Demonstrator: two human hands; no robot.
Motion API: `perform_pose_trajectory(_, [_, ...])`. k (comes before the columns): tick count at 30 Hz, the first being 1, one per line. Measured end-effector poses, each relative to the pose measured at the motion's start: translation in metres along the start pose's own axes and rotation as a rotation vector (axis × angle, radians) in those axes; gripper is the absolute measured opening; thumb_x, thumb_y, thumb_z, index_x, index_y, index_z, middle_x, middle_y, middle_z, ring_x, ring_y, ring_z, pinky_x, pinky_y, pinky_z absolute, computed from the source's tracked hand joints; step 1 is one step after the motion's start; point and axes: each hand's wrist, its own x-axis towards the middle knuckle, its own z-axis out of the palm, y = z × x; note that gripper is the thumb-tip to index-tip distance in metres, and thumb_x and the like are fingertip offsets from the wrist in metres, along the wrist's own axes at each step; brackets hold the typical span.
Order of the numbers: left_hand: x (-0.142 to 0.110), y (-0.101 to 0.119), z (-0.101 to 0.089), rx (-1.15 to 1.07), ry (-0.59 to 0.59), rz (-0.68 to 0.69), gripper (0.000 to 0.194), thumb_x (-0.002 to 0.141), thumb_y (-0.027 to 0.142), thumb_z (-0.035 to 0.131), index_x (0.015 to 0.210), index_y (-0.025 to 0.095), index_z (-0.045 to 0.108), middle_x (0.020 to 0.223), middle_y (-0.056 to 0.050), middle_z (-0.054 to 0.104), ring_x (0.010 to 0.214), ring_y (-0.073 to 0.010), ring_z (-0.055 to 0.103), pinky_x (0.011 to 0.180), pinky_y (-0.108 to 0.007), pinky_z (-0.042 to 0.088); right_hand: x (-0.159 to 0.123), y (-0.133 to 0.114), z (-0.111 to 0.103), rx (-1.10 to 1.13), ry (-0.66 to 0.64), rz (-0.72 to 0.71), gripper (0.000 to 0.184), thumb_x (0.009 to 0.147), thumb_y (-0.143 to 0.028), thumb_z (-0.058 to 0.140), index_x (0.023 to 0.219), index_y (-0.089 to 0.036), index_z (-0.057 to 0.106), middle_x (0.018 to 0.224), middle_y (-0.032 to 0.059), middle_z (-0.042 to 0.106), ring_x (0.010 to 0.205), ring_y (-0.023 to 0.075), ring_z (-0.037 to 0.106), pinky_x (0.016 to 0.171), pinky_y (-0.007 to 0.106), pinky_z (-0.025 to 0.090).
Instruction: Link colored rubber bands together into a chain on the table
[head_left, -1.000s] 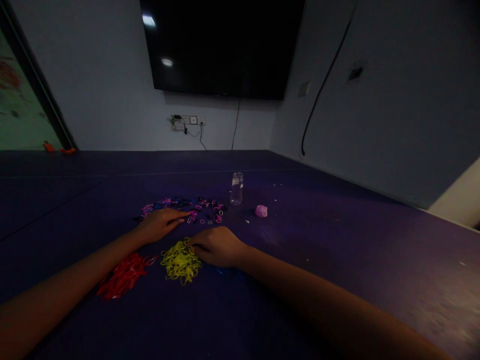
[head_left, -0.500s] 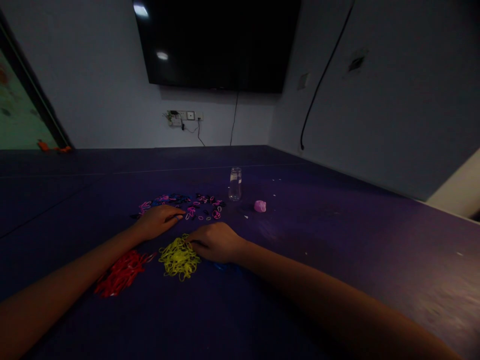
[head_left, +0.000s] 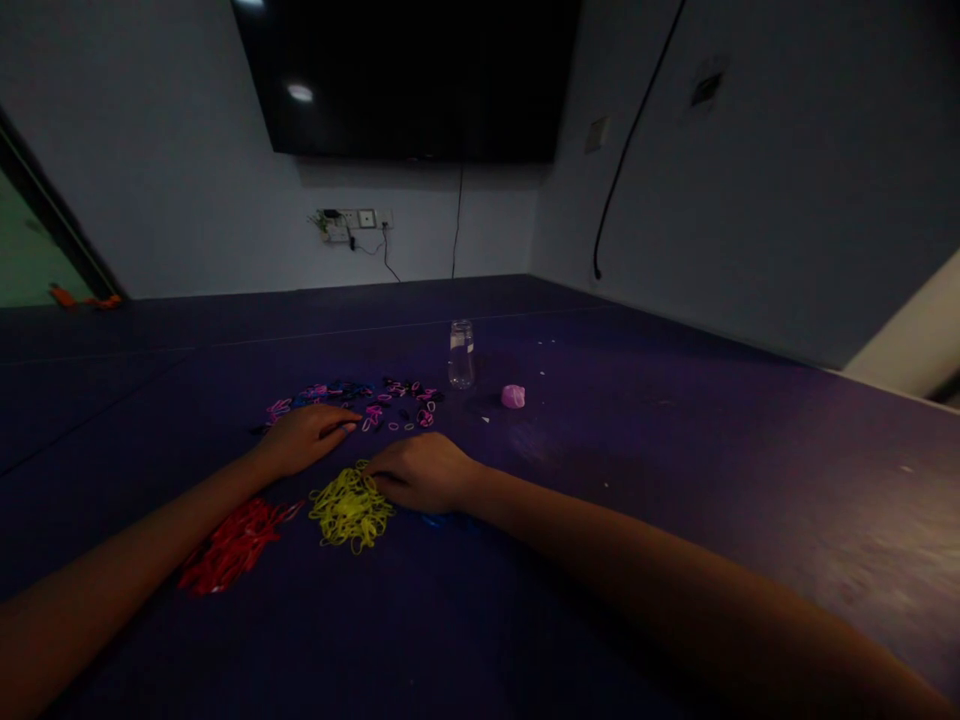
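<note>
My left hand [head_left: 304, 438] lies flat on the dark purple surface [head_left: 675, 480], fingers stretched toward a scatter of pink, blue and black rubber bands [head_left: 360, 400]. My right hand [head_left: 420, 472] rests palm down with fingers curled at the right edge of a yellow rubber band pile [head_left: 349, 508]; what its fingertips pinch, if anything, is hidden. A red rubber band pile [head_left: 232, 540] lies left of the yellow one, beside my left forearm. A bit of blue [head_left: 433, 520] shows under my right wrist.
A small clear bottle [head_left: 460, 354] stands upright beyond the mixed bands, with a small pink lump [head_left: 513, 396] to its right. A dark screen [head_left: 405, 75] hangs on the back wall above wall sockets [head_left: 352, 222]. The room is dim.
Both hands keep their places by the bands. The view has drifted so everything sits slightly lower left to upper left in frame; my head has turned a little right and down.
</note>
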Motion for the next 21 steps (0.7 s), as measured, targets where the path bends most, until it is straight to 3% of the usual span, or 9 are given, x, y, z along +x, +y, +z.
perform_pose_trajectory(21, [0.0005,-0.0023,-0.0001,-0.019,-0.020,-0.032,0.045,0.090,0.048,0.035,0.109,0.023,0.067,0.107,-0.005,0.070,0.101,-0.0216,0.062,0.091,-0.036,0.047,0.0006,0.0012,0.0006,-0.003,0.022,-0.021,0.023,0.090,-0.024,0.044,0.099,-0.020,0.065,0.094,0.0019,0.070,0.078,0.0129,0.061,0.057,0.023,0.036])
